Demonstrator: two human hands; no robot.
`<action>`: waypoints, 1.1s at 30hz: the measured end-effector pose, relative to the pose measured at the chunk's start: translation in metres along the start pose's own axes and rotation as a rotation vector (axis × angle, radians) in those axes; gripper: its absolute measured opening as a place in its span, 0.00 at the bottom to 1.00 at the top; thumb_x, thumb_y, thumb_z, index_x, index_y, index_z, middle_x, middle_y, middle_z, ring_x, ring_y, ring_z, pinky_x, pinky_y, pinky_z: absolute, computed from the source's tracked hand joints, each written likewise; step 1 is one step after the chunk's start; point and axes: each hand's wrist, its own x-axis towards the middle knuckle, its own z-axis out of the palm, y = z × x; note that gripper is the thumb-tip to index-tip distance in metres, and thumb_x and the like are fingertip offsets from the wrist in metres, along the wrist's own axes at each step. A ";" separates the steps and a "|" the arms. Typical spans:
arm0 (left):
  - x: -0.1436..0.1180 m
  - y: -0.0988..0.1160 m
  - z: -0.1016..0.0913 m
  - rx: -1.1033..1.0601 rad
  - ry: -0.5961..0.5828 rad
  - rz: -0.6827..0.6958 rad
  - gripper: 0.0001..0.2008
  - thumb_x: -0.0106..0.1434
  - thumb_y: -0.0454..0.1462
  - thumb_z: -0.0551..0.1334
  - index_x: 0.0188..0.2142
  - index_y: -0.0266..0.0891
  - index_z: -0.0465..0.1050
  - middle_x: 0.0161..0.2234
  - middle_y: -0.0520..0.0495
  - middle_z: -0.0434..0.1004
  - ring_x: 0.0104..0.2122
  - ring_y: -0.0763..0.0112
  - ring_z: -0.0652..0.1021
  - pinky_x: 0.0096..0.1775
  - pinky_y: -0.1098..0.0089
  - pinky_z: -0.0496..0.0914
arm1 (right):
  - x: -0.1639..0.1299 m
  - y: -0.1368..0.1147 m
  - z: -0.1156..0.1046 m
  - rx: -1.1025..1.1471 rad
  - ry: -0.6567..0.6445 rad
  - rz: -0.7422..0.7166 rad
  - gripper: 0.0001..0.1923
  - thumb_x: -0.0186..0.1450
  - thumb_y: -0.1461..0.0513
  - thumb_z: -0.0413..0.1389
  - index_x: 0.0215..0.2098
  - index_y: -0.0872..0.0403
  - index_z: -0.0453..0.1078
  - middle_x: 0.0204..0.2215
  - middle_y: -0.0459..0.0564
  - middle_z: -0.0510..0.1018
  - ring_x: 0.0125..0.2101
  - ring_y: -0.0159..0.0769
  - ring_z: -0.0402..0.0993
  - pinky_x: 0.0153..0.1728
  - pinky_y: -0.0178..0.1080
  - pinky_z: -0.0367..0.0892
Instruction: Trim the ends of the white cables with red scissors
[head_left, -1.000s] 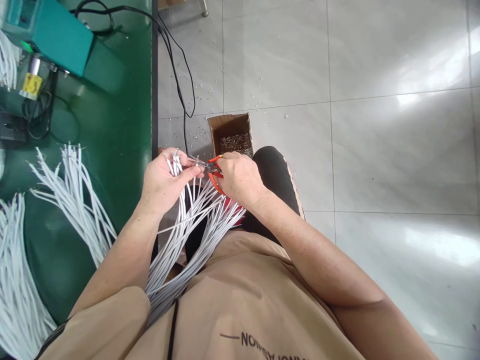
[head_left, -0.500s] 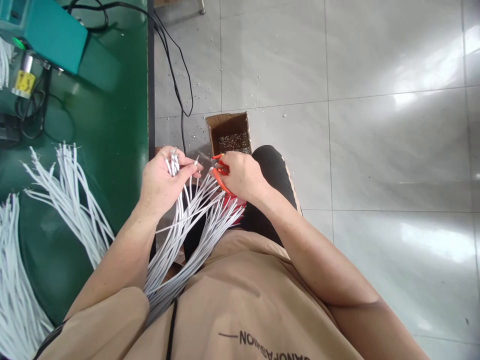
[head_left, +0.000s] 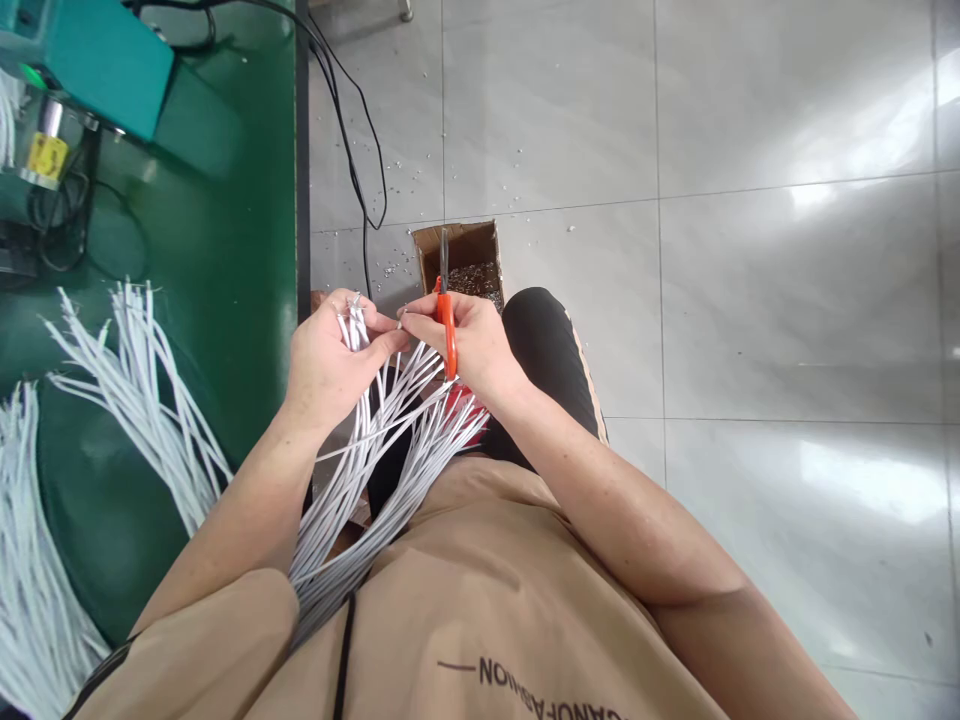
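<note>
All around the cardboard box (head_left: 471, 238) I've got grey tiled floor (head_left: 750, 300); left of the box, green table (head_left: 225, 230), running past it both ways; nearer than the box, the wearer's tan shirt (head_left: 450, 590), plus a dark trouser leg (head_left: 547, 370) just right of and nearer than the box. Left of the box and farther off, teal unit (head_left: 112, 70) on the table, green light showing; left and nearer than the box, two loose bundles (head_left: 161, 400) of white cable on the table, ends fanned.

Between box and shirt, white wires (head_left: 337, 510), a long hank over the lap, upper ends reaching just short of the box; black cables (head_left: 367, 255) hang off the table edge, left of the box. Left hand (head_left: 330, 360) is left of and nearer than the box, fingers closed around several white wires, tips poking out above; right hand (head_left: 480, 345) is at the box's near side, grasping red-handled cutters (head_left: 448, 335), blades pointing away from the wearer and overlapping the box opening in my view; can't tell if the blades are apart. Right thumb and forefinger are at the left fingertips by one wire tip; I can't tell which pinches it; silvery bits (head_left: 480, 280) inside the box, more on the floor left of it.
</note>
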 end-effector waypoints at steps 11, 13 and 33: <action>0.004 -0.012 0.004 -0.624 -0.302 -0.124 0.13 0.53 0.34 0.66 0.29 0.43 0.60 0.25 0.55 0.73 0.25 0.70 0.78 0.29 0.69 0.70 | 0.000 0.001 0.000 0.283 -0.162 0.090 0.12 0.56 0.59 0.63 0.20 0.56 0.68 0.17 0.41 0.69 0.21 0.24 0.62 0.26 0.32 0.60; 0.005 -0.013 0.004 -0.706 -0.337 -0.149 0.15 0.52 0.34 0.68 0.29 0.42 0.59 0.25 0.54 0.74 0.27 0.69 0.79 0.31 0.69 0.71 | 0.001 0.000 -0.001 0.235 -0.123 0.089 0.16 0.57 0.57 0.63 0.19 0.55 0.65 0.16 0.40 0.66 0.20 0.24 0.59 0.24 0.31 0.58; 0.005 -0.009 -0.007 -0.740 -0.359 -0.274 0.13 0.50 0.34 0.71 0.37 0.39 0.75 0.39 0.47 0.76 0.41 0.67 0.78 0.42 0.63 0.77 | 0.008 0.011 -0.006 -0.251 0.265 -0.240 0.09 0.62 0.57 0.55 0.33 0.54 0.74 0.27 0.45 0.74 0.31 0.31 0.69 0.35 0.35 0.66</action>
